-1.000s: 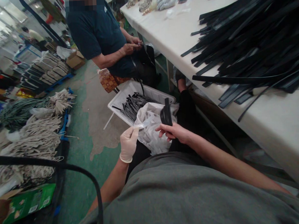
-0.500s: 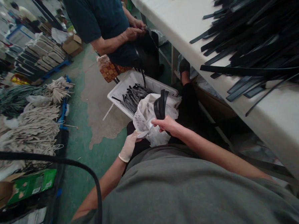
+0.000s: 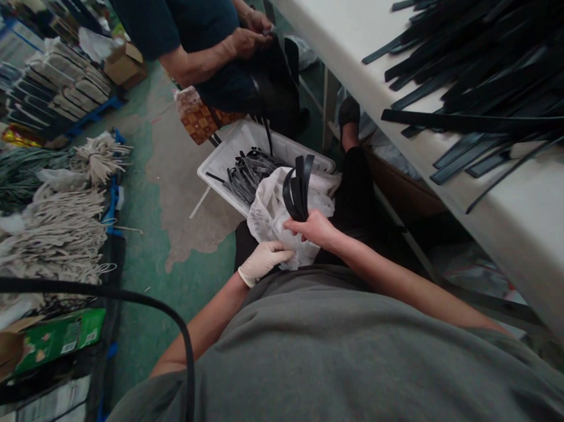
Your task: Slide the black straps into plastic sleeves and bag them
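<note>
My right hand [image 3: 317,228], bare, is closed around a looped bundle of black straps [image 3: 298,188] that rises above the fist. Its thumb side faces left, over the white plastic bag [image 3: 267,202] on my lap. My left hand [image 3: 264,260] wears a pale glove. It rests at the near edge of the bag, fingers stretched out to the right and apart from my right hand. Whether a thin thing lies beneath its fingertips is hidden. Just beyond the bag stands a white plastic crate [image 3: 221,188] with many dark strips [image 3: 250,172] in it.
A white table [image 3: 349,50] on the right carries a large pile of black straps [image 3: 488,93]. Ahead sits a co-worker [image 3: 191,27], both hands on a small item. Bundles of pale cords [image 3: 70,225] lie at left. A black cable [image 3: 140,300] crosses the lower left.
My left hand has let go of the bag's edge and moved right, its fingers now extended. My right hand still holds the strap bundle, nearly in place. The view has shifted slightly.
</note>
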A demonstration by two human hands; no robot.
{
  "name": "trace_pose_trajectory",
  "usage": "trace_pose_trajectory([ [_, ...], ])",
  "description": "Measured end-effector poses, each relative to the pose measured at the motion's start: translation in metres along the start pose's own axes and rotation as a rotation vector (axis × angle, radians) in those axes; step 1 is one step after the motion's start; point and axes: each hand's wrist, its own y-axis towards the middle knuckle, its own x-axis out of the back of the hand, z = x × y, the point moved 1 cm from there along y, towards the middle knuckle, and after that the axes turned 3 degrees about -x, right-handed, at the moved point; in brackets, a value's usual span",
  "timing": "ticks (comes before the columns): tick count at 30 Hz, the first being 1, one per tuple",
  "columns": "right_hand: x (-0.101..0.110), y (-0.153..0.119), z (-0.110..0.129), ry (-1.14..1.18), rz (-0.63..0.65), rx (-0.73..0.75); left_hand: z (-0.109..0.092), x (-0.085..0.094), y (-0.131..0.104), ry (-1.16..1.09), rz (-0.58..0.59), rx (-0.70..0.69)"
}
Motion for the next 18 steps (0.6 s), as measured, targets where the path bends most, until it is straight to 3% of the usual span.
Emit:
trace_pose_trajectory([
  [5, 0.001, 0.001, -0.001, 0.026, 0.002, 0.001, -0.009, -0.012, -0.009, -0.135, 0.080, 0.091],
  [9, 0.006, 0.001, -0.003, 0.062, -0.003, -0.029, -0.027, -0.001, -0.024, -0.227, 0.044, 0.090],
  [13, 0.012, 0.004, -0.016, 0.180, 0.085, -0.028, -0.082, 0.041, -0.049, -0.315, -0.154, -0.195],
  [18, 0.019, 0.008, -0.034, 0.167, 0.164, 0.073, -0.174, 0.125, -0.107, -0.614, -0.651, -0.663],
])
